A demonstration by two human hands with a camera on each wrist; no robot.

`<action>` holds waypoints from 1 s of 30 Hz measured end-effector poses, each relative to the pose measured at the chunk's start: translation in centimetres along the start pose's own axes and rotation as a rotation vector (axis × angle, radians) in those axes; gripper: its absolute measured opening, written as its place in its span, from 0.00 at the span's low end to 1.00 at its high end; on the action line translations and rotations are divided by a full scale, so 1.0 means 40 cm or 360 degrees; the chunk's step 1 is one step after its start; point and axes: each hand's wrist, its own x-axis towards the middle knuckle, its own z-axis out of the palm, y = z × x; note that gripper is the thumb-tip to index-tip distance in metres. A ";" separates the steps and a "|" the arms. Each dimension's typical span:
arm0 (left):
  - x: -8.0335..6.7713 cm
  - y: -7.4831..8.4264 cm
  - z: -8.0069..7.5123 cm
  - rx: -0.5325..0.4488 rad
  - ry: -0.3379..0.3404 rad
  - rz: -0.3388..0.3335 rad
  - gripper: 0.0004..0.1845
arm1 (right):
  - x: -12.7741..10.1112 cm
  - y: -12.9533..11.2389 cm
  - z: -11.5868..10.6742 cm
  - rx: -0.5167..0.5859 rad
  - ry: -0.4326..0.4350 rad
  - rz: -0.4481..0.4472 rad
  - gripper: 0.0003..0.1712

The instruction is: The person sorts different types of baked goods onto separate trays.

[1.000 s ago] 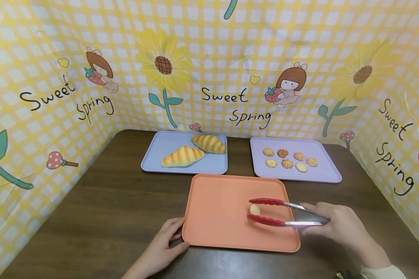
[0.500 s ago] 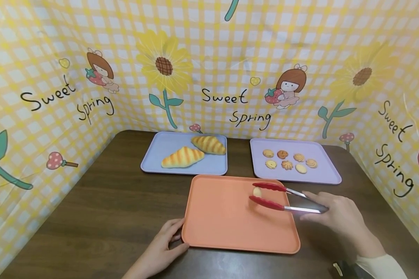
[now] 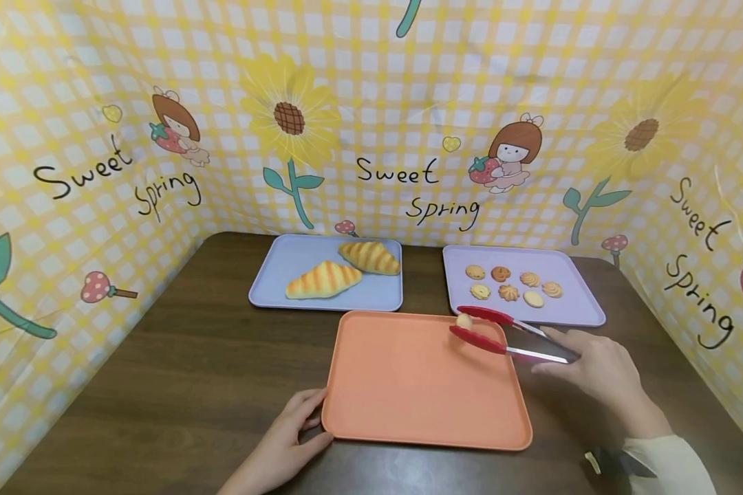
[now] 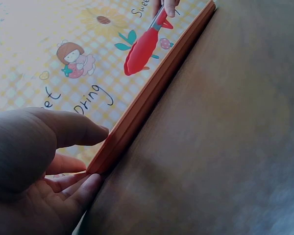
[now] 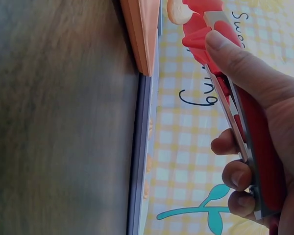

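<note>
My right hand (image 3: 600,368) grips red-tipped metal tongs (image 3: 479,340) around their arms. Between the tong tips sits a small pale round cookie (image 3: 464,321), held above the far right corner of the orange tray (image 3: 408,392). The right wrist view shows the thumb along the tongs (image 5: 257,147) and the other fingers curled under, with the cookie (image 5: 179,11) at the tips. At the tray's near left corner, my left hand (image 3: 287,436) holds the rim between thumb and fingers. The left wrist view shows its thumb and fingertips on the tray edge (image 4: 152,93).
Behind on the left lies a blue tray (image 3: 269,289) with two croissants (image 3: 324,280). A lilac tray (image 3: 576,302) at the back right bears several small cookies (image 3: 508,293). All rest on a dark wooden table (image 3: 192,371), with a checked cloth (image 3: 378,103) hanging around it.
My right hand has carried the tongs and the cookie away from me, from over the orange tray's middle toward its far right corner. The left hand has stayed at the near left corner.
</note>
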 end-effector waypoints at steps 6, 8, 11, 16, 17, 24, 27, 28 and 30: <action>-0.002 -0.005 0.003 -0.0021 0.0011 0.0054 0.31 | 0.020 0.011 0.008 -0.0009 -0.0040 0.0067 0.43; -0.002 -0.005 0.003 -0.0031 0.0003 0.0047 0.31 | 0.025 0.016 0.009 -0.0012 -0.0064 0.0107 0.43; -0.002 -0.005 0.002 -0.0037 -0.0004 0.0035 0.31 | 0.034 0.024 0.010 -0.0035 -0.0092 0.0151 0.43; -0.003 -0.003 0.001 -0.0026 -0.0002 0.0015 0.31 | 0.047 0.040 0.011 -0.0070 -0.0129 0.0230 0.44; -0.002 -0.003 0.001 -0.0020 -0.0001 0.0009 0.31 | 0.050 0.043 0.011 -0.0070 -0.0132 0.0244 0.45; 0.000 0.004 -0.004 -0.0020 -0.0024 -0.0040 0.32 | 0.066 0.062 0.012 -0.0060 -0.0154 0.0299 0.46; -0.001 0.006 -0.004 -0.0015 -0.0027 -0.0073 0.32 | 0.072 0.071 0.012 -0.0055 -0.0188 0.0343 0.47; -0.001 0.007 -0.004 -0.0009 -0.0026 -0.0072 0.32 | 0.074 0.074 0.013 -0.0052 -0.0203 0.0364 0.47; -0.001 0.007 -0.004 -0.0001 -0.0021 -0.0068 0.32 | 0.077 0.081 0.014 -0.0058 -0.0229 0.0397 0.48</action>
